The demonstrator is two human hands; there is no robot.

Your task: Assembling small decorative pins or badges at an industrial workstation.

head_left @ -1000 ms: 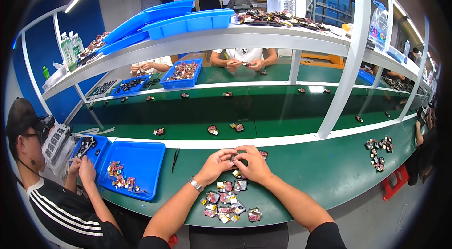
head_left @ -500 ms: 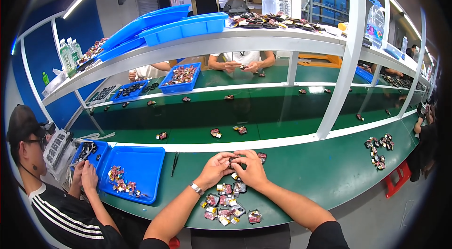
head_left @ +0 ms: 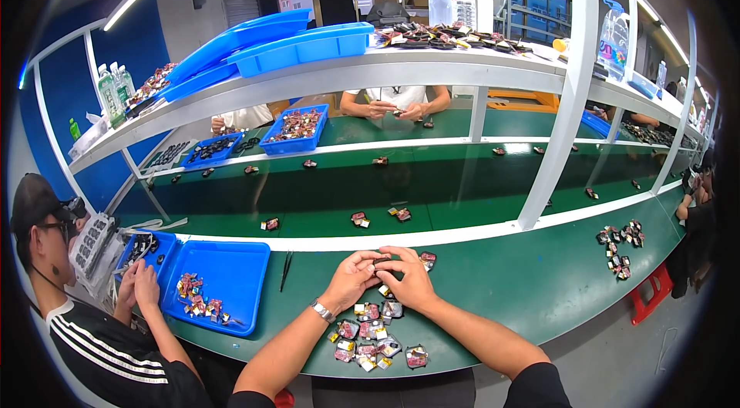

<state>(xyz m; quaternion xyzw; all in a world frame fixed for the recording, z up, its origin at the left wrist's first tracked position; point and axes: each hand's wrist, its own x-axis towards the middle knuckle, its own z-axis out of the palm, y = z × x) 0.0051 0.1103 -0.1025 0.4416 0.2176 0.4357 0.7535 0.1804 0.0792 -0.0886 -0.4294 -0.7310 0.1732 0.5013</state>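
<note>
Change noted: small red-and-black electronic pieces [head_left: 360, 219] on the green belt [head_left: 462, 209], at 12 o'clock, have drifted toward 3 o'clock; the left hand [head_left: 352, 278] and right hand [head_left: 411, 281] hold station — handling apparently continues. Fingers of both are curled nearly together, grasping a small dark piece [head_left: 381, 261], largely hidden, over the green surface [head_left: 493, 277]. Red-and-silver assemblies [head_left: 370, 329] lie at 6 o'clock.

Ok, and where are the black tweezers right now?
In the head view, the black tweezers lie on the green table, left of the left hand and just right of the large blue tray.
</note>
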